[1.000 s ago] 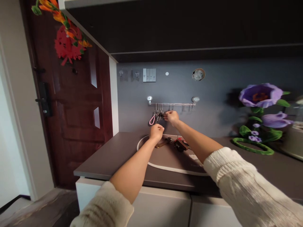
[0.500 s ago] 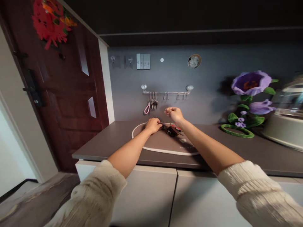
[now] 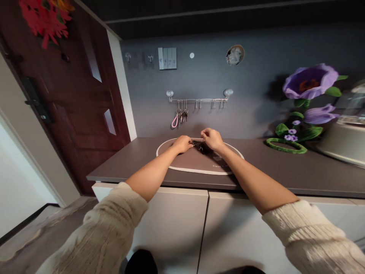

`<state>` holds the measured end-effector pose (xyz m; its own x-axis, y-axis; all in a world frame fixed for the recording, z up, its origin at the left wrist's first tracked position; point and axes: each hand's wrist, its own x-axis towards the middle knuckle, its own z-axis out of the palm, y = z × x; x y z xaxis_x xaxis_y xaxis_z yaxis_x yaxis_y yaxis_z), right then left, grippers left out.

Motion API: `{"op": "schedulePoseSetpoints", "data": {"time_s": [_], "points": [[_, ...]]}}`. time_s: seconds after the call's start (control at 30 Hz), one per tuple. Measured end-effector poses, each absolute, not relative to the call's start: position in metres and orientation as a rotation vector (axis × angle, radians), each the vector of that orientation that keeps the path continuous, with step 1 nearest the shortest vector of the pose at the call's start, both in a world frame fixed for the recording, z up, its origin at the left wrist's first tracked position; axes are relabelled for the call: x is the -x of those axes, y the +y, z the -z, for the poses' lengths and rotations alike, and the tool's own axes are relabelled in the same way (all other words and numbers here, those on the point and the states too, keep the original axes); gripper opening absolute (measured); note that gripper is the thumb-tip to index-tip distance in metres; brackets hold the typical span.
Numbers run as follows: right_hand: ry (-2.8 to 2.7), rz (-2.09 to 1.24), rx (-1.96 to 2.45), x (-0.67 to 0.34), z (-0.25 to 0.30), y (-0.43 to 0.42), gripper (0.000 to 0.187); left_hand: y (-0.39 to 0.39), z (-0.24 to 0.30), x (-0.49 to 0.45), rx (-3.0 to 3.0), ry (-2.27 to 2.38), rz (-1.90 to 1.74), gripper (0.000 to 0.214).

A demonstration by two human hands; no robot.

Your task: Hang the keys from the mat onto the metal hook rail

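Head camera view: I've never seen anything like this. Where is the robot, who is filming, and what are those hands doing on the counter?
There is no robot here: these are a person's own bare hands, reaching out of cream knitted sleeves. The one camera is worn on that person's head, looking forward and down, so you see roughly what they see.

On the dark counter lies a brown mat with a pale edge. The left hand is at a dark cluster on it, and the right hand is beside it, fingertips close together. What exactly each holds is too small to tell.

Behind, keys hang from a wall rail; to the right stands a purple flower ornament.
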<state>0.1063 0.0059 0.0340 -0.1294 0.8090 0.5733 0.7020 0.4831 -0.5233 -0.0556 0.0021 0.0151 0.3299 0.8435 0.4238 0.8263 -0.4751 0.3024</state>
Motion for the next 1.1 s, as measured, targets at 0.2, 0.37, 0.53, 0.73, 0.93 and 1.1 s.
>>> {"op": "schedulePoseSetpoints", "data": {"time_s": [0.2,0.37,0.53,0.73,0.93,1.1], "points": [[-1.942,-0.097,1.246,-0.105,-0.032,0.004,0.015,-0.003,-0.024,0.056,-2.473,1.703,-0.915,0.013],[-1.948,-0.094,1.252,-0.105,-0.031,0.007,0.015,-0.006,-0.029,0.058,-2.505,1.677,-0.963,0.02],[-1.968,-0.071,1.253,-0.104,-0.03,0.006,0.015,-0.004,-0.034,0.06,-2.507,1.723,-1.059,0.024],[-1.964,-0.096,1.245,-0.102,-0.031,0.001,0.015,-0.003,-0.039,0.064,-2.43,1.673,-1.309,0.028],[-1.947,-0.153,1.155,-0.097,-0.031,-0.003,0.015,-0.007,-0.046,0.062,-2.247,1.545,-1.451,0.026],[-1.914,-0.193,1.082,-0.096,-0.03,-0.005,0.019,-0.006,-0.048,0.061,-2.068,1.412,-1.537,0.021]]}}
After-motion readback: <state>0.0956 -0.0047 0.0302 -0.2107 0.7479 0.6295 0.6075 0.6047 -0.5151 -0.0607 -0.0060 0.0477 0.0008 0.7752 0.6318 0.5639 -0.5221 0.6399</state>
